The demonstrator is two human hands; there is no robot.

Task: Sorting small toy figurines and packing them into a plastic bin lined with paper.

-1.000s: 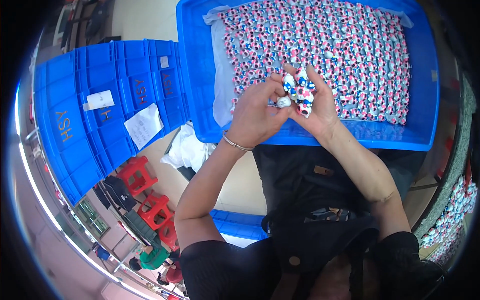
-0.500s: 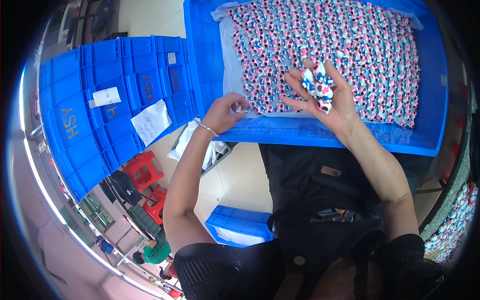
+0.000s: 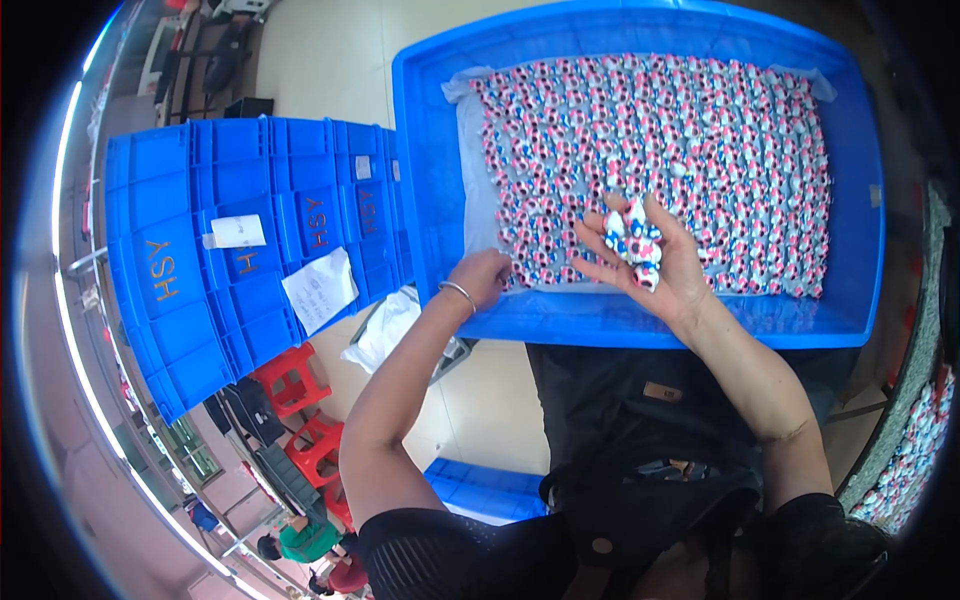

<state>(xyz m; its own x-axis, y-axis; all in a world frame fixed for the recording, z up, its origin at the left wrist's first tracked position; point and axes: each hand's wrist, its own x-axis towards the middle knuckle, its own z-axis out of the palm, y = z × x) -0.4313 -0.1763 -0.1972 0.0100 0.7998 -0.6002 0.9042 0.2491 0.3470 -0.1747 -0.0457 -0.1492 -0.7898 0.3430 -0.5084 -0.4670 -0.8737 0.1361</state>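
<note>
A large blue crate (image 3: 640, 325) lies before me, with a pale liner sheet (image 3: 478, 180) inside. Rows of small white, pink and blue figurines (image 3: 660, 120) cover the sheet. My right hand (image 3: 675, 270) is palm up over the near rows, fingers spread, cradling several loose figurines (image 3: 637, 245). At the crate's near left corner, my left hand (image 3: 482, 278) has its fingers curled together, their tips at the end of a row. Whatever the left fingertips hold is hidden by the hand.
Stacked blue crates (image 3: 240, 240) with paper labels stand at the left. Below them are red stools (image 3: 292, 380), white bags in a grey bin (image 3: 390, 330) and another blue crate (image 3: 485, 488). More figurines (image 3: 915, 450) lie at the far right. People (image 3: 310, 540) sit lower left.
The whole view has shifted, so the crate sits lower. My left hand has moved from just inside the near rim to the row ends. The right hand still holds its figurines.
</note>
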